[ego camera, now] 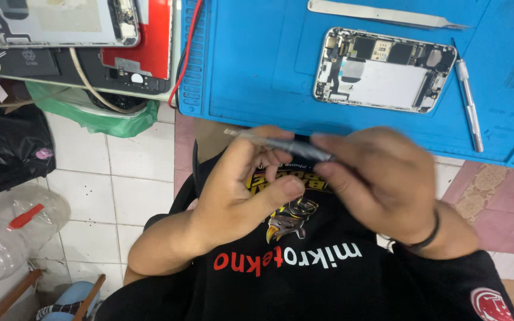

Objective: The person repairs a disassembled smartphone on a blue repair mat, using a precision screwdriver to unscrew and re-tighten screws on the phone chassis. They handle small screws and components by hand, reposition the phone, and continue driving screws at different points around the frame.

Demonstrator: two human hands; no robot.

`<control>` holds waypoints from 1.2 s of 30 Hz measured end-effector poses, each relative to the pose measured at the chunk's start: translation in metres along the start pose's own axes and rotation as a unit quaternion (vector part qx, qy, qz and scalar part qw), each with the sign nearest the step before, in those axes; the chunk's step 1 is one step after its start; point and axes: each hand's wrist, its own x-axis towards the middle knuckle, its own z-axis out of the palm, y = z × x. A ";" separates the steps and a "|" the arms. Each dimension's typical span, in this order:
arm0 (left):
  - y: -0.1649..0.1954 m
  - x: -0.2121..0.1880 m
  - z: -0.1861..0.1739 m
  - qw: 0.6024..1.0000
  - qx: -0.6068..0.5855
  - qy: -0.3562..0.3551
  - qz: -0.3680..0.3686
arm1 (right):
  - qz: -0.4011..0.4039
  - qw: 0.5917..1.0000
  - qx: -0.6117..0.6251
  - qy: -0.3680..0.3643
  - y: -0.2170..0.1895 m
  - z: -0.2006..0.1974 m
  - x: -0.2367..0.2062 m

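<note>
My left hand (242, 184) and my right hand (376, 178) are raised together in front of my black shirt, below the table edge. Both grip a thin grey metal tool (281, 144) that lies across them, blurred by motion; its pale tip points left past my left fingers. An opened phone chassis (385, 70) with exposed boards lies on the blue work mat (251, 65) above my hands, untouched. Metal tweezers (382, 15) lie at the mat's top edge and a slim silver screwdriver (468, 101) lies to the right of the phone.
Opened device back covers (55, 24) and a red panel (150, 35) are stacked at top left, with a red wire (187, 53) along the mat's edge. Green plastic (99, 119), a black bag (7, 148) and clear bags (13, 232) sit over the white tiled floor.
</note>
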 end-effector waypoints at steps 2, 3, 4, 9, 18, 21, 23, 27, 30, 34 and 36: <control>0.005 -0.002 -0.004 0.992 0.122 0.036 0.004 | 0.006 0.994 -0.103 0.035 -0.001 -0.016 0.006; 0.008 -0.003 -0.007 0.982 0.184 0.054 0.006 | 0.011 0.986 -0.163 0.039 0.000 -0.020 0.008; 0.008 -0.002 -0.010 0.976 0.199 0.077 0.034 | 0.009 0.979 -0.202 0.038 0.000 -0.022 0.011; 0.006 -0.004 -0.027 0.942 0.262 0.167 0.130 | 0.023 0.971 -0.234 0.040 0.003 -0.018 0.016; -0.004 0.000 -0.035 0.955 0.179 0.182 0.152 | 0.013 0.979 -0.195 0.053 0.011 0.001 0.017; -0.005 0.005 -0.037 0.943 0.210 0.188 0.179 | 0.017 0.984 -0.172 0.051 0.012 0.002 0.019; -0.006 0.009 -0.038 0.935 0.223 0.190 0.197 | 0.032 0.987 -0.151 0.048 0.010 0.000 0.019; -0.004 0.011 -0.036 0.933 0.220 0.177 0.224 | 0.137 0.987 -0.060 0.066 0.004 -0.005 0.010; 0.000 0.013 -0.034 0.927 0.232 0.159 0.246 | 0.164 0.983 -0.031 0.081 0.001 -0.008 0.001; 0.003 0.016 -0.029 0.918 0.247 0.135 0.281 | 0.168 0.983 -0.014 0.077 -0.002 -0.011 -0.008; 0.004 0.015 -0.025 0.919 0.246 0.129 0.280 | 0.171 0.982 0.001 0.076 -0.003 -0.012 -0.010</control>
